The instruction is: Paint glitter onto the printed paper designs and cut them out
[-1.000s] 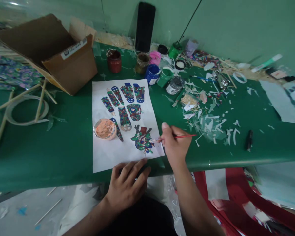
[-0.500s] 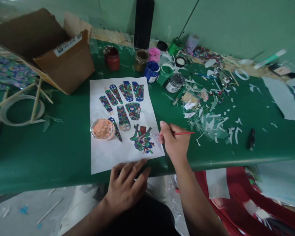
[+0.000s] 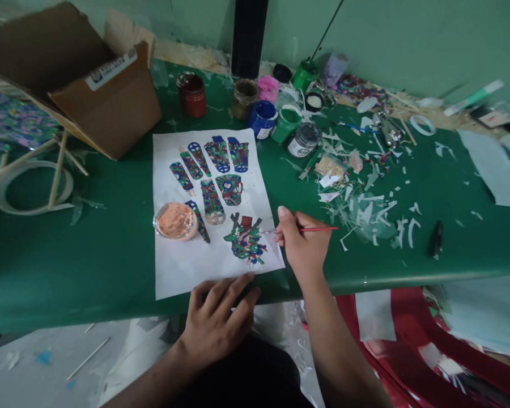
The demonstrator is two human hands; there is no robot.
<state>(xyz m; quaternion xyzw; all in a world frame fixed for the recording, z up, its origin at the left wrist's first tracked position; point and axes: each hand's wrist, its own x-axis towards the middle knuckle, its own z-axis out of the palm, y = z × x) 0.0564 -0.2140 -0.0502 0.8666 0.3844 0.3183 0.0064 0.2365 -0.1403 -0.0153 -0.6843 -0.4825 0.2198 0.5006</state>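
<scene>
Brush (image 3: 312, 229) in right hand (image 3: 304, 246); left hand (image 3: 216, 323) on paper (image 3: 187, 266).

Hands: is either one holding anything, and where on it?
Right hand pinches a thin red paintbrush near its bristle end. Left hand holds nothing.

So the paper sheet (image 3: 204, 266) lies on the table (image 3: 89, 255), near its front edge. A shallow dish (image 3: 175, 221) sits on the sheet's left side, with the cut-out pieces (image 3: 215, 170) behind it and to its right. Behind the sheet there's a row of paint jars (image 3: 261, 116). The cardboard box (image 3: 85, 85) is back left, a tape ring (image 3: 29, 190) is left of the sheet, and paper scraps (image 3: 365, 209) are scattered to the right.
</scene>
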